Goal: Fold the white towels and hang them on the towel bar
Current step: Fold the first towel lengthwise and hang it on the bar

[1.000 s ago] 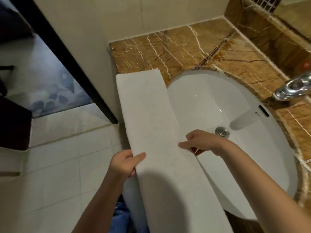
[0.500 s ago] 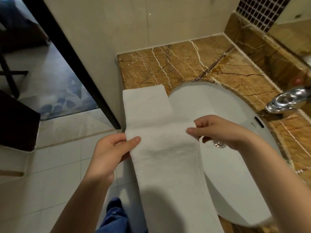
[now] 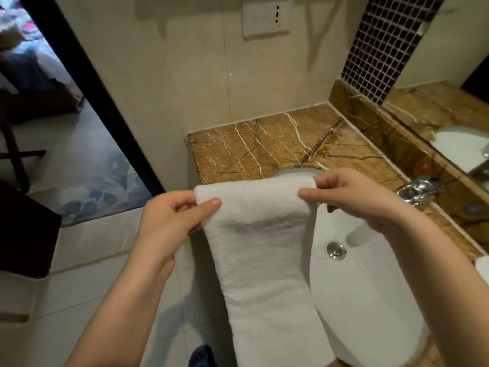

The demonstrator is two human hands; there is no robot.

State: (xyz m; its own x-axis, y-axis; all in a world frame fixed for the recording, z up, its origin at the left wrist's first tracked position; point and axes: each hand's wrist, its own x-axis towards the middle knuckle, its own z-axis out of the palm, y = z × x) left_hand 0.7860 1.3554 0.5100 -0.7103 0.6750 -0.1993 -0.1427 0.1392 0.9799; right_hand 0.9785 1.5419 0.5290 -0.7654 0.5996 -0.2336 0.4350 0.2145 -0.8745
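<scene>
A long white towel (image 3: 262,263), folded into a narrow strip, hangs down in front of me over the left edge of the sink. My left hand (image 3: 169,221) pinches its upper left corner between thumb and fingers. My right hand (image 3: 352,197) pinches the upper right corner. The top edge is doubled over between both hands, lifted above the counter. No towel bar is in view.
A white oval sink (image 3: 365,300) with a metal drain (image 3: 336,250) sits in a brown marble counter (image 3: 264,152). A chrome faucet (image 3: 418,190) stands at right below a mirror (image 3: 455,107). A wall switch plate (image 3: 266,18) is above. A doorway (image 3: 39,128) opens at left.
Both hands lifted the towel's middle up off the counter, so the far half that lay flat now hangs doubled behind. The view tilted upward.
</scene>
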